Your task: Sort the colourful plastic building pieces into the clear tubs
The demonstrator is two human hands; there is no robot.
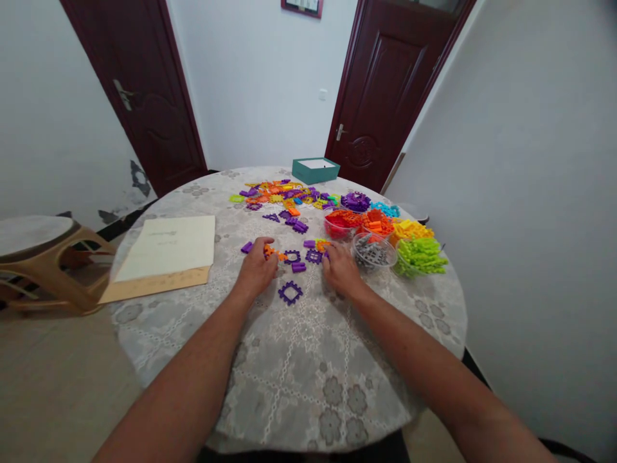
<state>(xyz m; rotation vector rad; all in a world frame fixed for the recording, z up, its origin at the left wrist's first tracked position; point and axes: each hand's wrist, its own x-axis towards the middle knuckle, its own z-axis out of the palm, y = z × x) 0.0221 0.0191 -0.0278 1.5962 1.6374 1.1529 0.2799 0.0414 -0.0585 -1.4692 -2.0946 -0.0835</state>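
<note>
My left hand (pixel 258 270) rests on the table with its fingers closed around orange toothed building pieces (pixel 272 253). A purple piece (pixel 247 247) lies just beyond its knuckles. My right hand (pixel 340 270) has its fingers bent and closed at an orange piece (pixel 322 245); what lies under the fingertips is partly hidden. Between the hands are a purple frame with a round hole (pixel 292 257), a purple grid square (pixel 313 256) and a small purple connector (pixel 299 267). Closer to me lies a purple square frame with a diamond opening (pixel 290 293).
Clear bowls at the right hold sorted pieces: red (pixel 340 222), grey (pixel 373 253), yellow (pixel 412 230) and lime green (pixel 420 256). A mixed pile (pixel 284 193) spreads behind the hands. A green box (pixel 315 170) stands at the far edge; paper (pixel 168 247) lies left.
</note>
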